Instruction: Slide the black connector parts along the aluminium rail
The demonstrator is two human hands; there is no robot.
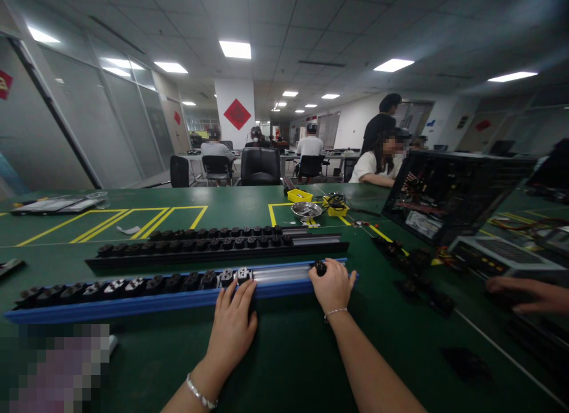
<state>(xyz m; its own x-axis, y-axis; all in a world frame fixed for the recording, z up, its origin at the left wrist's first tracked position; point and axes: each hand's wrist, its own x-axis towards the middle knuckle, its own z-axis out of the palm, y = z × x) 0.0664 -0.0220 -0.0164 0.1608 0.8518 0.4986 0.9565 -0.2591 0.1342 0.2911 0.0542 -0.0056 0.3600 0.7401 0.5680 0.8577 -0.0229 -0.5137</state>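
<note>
A long blue rail (178, 303) with a silvery channel lies across the table in front of me. A row of black socket-like modules (155, 284) sits in its left and middle part, and the bare channel (284, 275) shows to the right. My left hand (233, 321) rests with outstretched fingers against the last module (243, 274) of the row, holding nothing. Over the rail's right end, my right hand (333, 287) is closed around a small black module (320, 268). Its fingers partly hide that module and the rail below.
Two black rails (213, 256) with more modules lie behind the blue one. A metal dish (306, 210) and a yellow tray (299, 195) stand farther back. At right are an open computer case (448, 194), loose black parts (422, 277) and another person's hand (528, 294).
</note>
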